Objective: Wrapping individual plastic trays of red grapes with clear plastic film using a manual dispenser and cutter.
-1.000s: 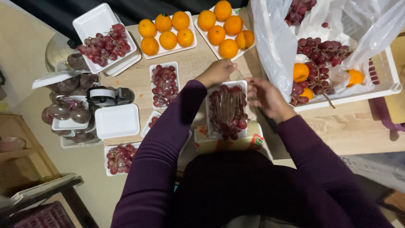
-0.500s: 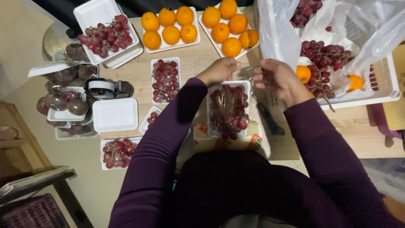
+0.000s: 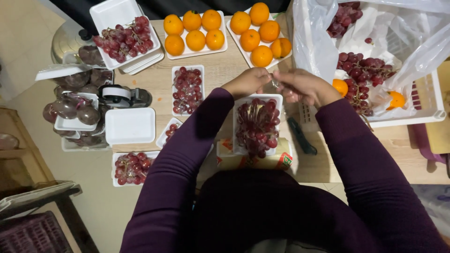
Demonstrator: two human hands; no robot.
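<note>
My view is evenly lit from overhead, fairly bright across the wooden table (image 3: 220, 70), with warm colour. The white foam trays and the plastic bag (image 3: 318, 42) nearly wash out, and the bag shows soft glare along its folds. My 2 sleeves and torso read very dark, with little detail in the cloth. Shadows are short and soft beneath my arms. The lower left corner falls dim. Focus is decent at centre; both hands look slightly smeared. The wide lens bends the edges outward.
</note>
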